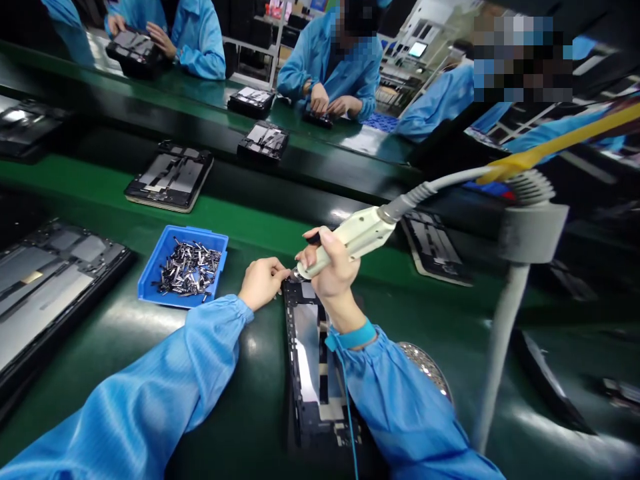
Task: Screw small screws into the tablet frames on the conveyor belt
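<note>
My right hand [336, 272] is wrapped round a cream-coloured electric screwdriver [367, 232], its nose pointing down and left. That nose meets the far left corner of an opened tablet [306, 363] lying on the green bench in front of me. Close beside the screwdriver's nose, my left hand [263, 283] is closed in a pinch at the same corner. Whatever those fingertips hold is too small to make out. To the left of my left hand sits a blue plastic bin [149, 283] with a heap of small dark and silver parts [190, 267].
Behind my right sleeve shows a round dish of screws [425, 363]. A grey post [505, 340] rises at right, near the screwdriver's cable [450, 177]. Other opened tablets lie at left [55, 280], on the line [173, 177] and at right [435, 247]. Co-workers [333, 73] sit opposite.
</note>
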A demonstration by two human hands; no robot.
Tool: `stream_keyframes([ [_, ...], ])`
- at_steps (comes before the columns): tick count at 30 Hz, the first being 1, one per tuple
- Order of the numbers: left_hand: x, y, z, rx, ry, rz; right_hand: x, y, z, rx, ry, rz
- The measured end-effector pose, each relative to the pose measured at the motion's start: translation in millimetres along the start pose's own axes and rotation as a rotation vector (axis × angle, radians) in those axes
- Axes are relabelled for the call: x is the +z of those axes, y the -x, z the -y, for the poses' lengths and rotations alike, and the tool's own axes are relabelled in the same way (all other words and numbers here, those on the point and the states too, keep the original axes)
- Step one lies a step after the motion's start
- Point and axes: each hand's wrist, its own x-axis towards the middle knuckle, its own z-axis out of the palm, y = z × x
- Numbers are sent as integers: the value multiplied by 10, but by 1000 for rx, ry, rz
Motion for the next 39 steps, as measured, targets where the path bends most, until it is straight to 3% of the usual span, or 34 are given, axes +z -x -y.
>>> stream_keyframes([
  [17,-22,-15,27,38,-61,-33,130,45,-91,29,40,2],
  [19,-33,-28,55,58,-64,-36,136,33,-5,23,-4,-3],
  [22,-53,-45,101,101,-72,-45,75,37,321,-51,-129,-1],
  [27,-103,-49,156,221,-112,-73,-314,276,937,-219,-201,8],
  [33,-193,-30,87,433,-266,19,-975,754,1085,-208,-134,-137],
  [35,-120,183,30,581,-437,2,-1179,872,1117,-206,-122,-214],
  [37,54,576,27,801,-619,27,-1365,961,1168,-233,-117,-297],
  [39,297,1051,113,1010,-775,191,-1528,1021,1223,-281,-110,-379],
])
